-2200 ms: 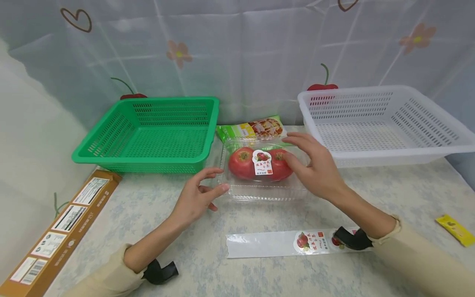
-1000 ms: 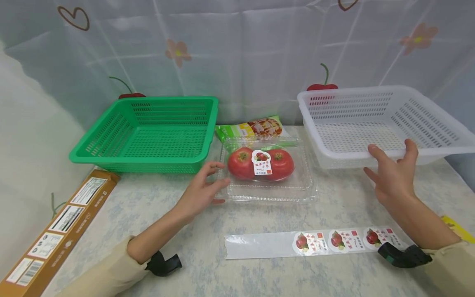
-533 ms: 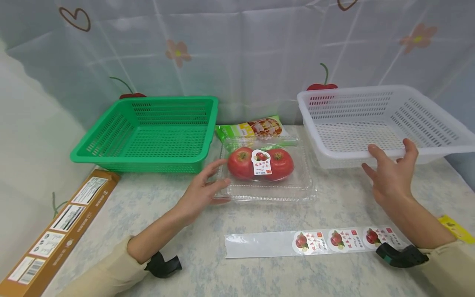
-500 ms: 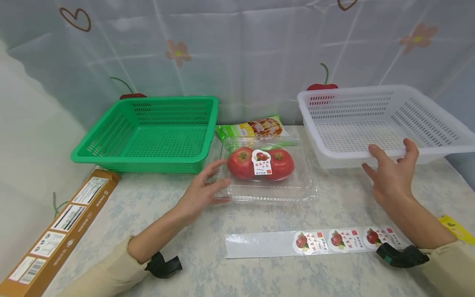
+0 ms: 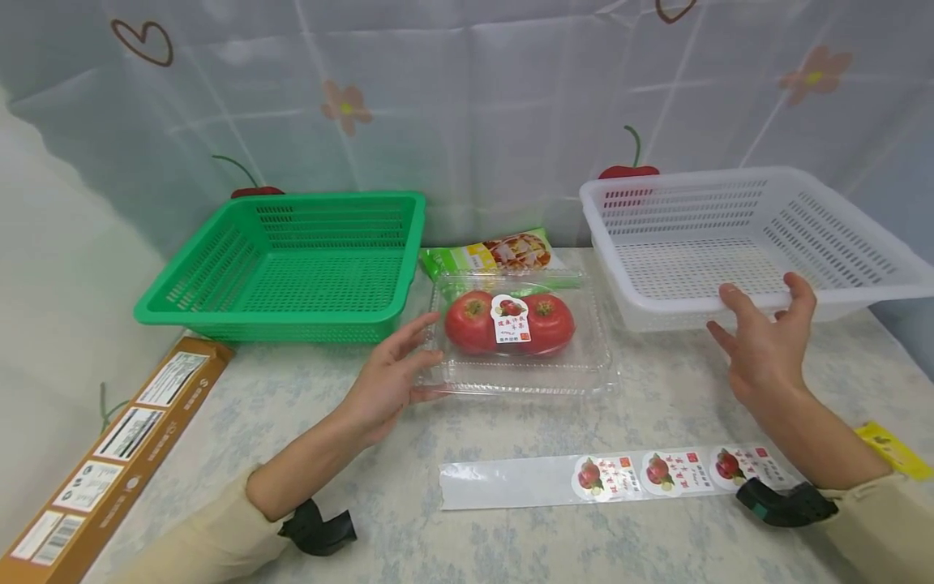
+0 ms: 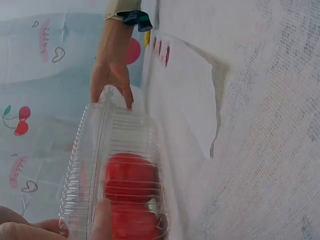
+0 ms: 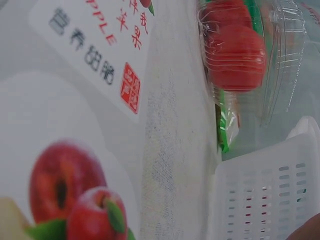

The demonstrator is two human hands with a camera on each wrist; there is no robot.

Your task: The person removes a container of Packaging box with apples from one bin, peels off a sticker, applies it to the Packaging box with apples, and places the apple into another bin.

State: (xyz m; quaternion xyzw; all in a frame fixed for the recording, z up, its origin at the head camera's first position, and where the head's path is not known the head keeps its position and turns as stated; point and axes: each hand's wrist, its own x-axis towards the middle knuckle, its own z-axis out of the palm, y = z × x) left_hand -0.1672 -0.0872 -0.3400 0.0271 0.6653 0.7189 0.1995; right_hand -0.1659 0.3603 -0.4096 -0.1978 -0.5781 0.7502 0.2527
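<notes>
Centre frame, the left hand [image 5: 390, 375] steadies the clear plastic clamshell box of red tomatoes [image 5: 520, 334], fingers straight against its left edge; right of it, the right hand [image 5: 759, 349] hovers spread, holding nothing, before the white slotted plastic basket [image 5: 861, 280].

2 hands: left hand [image 5: 384, 381], right hand [image 5: 762, 349]. 1 clear clamshell box [image 5: 521, 377] with 2 tomatoes [image 5: 470, 324] and 1 sticker label [image 5: 511, 319] on lid. 2 baskets: 1 green basket [image 5: 219, 268], 1 white basket [image 5: 730, 300]. 1 green snack packet [image 5: 496, 253]. 1 sticker strip [image 5: 511, 485] bearing 3 stickers. 1 long brown carton [image 5: 102, 462]. 1 yellow sachet [image 5: 893, 450].
</notes>
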